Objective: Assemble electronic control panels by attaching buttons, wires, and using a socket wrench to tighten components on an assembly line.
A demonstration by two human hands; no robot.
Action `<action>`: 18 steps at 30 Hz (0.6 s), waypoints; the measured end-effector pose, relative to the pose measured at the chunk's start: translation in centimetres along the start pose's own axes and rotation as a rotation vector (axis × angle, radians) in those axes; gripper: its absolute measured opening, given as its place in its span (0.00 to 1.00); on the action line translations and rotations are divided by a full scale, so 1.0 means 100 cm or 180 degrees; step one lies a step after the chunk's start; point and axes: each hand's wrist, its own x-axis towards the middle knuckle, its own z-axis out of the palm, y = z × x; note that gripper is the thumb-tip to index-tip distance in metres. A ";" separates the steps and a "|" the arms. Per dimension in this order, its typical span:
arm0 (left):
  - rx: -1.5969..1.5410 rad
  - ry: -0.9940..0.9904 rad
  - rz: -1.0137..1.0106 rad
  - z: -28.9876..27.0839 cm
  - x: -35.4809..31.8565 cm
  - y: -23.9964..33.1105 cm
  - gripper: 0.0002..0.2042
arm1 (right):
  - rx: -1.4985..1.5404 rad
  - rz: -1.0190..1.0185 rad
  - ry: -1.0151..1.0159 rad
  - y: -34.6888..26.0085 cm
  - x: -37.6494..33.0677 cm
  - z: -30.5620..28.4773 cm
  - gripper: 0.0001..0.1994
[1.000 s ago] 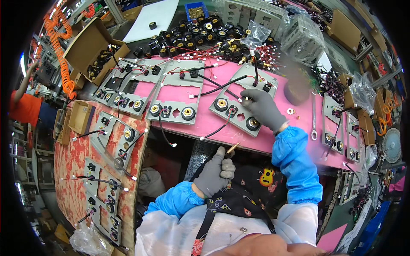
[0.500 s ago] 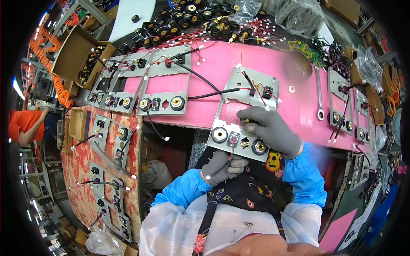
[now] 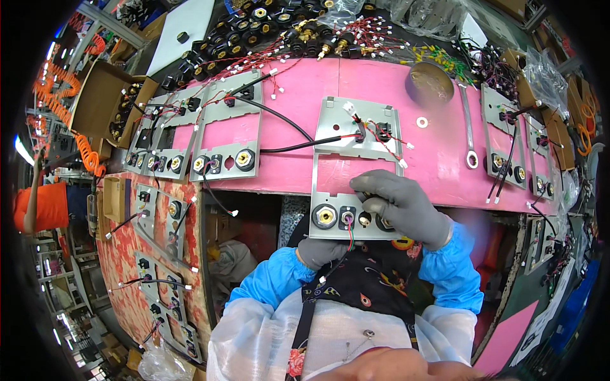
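A grey metal panel [image 3: 358, 152] with a rectangular opening lies partly over the table's front edge. Along its near strip are a black-ringed brass fitting [image 3: 325, 216], a small connector [image 3: 347, 218] with thin coloured wires, and a hole with brass showing in it [image 3: 365, 220]. My gloved right hand [image 3: 400, 206] is over the strip's right end, partly covering another round fitting. Its thumb and forefinger pinch together; what lies between them is too hidden to name. Below the near edge, my gloved left hand [image 3: 321, 253] reaches under the panel, with its fingers hidden.
Similar panels stand on the pink tabletop [image 3: 286, 171] at left and right. A combination wrench [image 3: 468, 127], a washer [image 3: 422, 122] and a round container [image 3: 430, 84] lie right of the panel. Black fittings [image 3: 248, 35] and wires pile up behind. An open cardboard box [image 3: 95, 105] stands left.
The panel now sits straighter, its near edge more level. My left hand has moved farther beneath it, hiding its fingers. My right hand stays pinched over the strip, now covering more of the right fitting.
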 end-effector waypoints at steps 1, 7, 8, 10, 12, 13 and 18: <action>0.0100 -0.0013 0.0009 0.000 0.002 0.001 0.17 | 0.0025 0.0020 -0.0035 0.000 0.000 0.000 0.19; 0.0532 0.0126 -0.0060 0.014 -0.004 -0.013 0.18 | 0.0296 0.0268 -0.0145 0.004 0.003 -0.002 0.18; 0.0614 0.0164 -0.0080 0.016 -0.005 -0.016 0.18 | 0.0326 0.0288 -0.0133 0.004 0.003 -0.001 0.18; 0.0769 0.0240 -0.0142 0.022 -0.010 -0.020 0.18 | 0.0389 0.0322 -0.0116 0.004 0.002 -0.001 0.18; 0.0879 0.0326 -0.0204 0.027 -0.013 -0.026 0.18 | 0.0342 0.0297 -0.0132 0.005 0.002 -0.001 0.18; 0.0936 0.0376 -0.0225 0.032 -0.018 -0.029 0.19 | 0.0316 0.0284 -0.0142 0.005 0.002 -0.002 0.18; 0.1085 0.0482 -0.0304 0.039 -0.027 -0.033 0.19 | 0.0357 0.0302 -0.0121 0.000 0.004 -0.004 0.18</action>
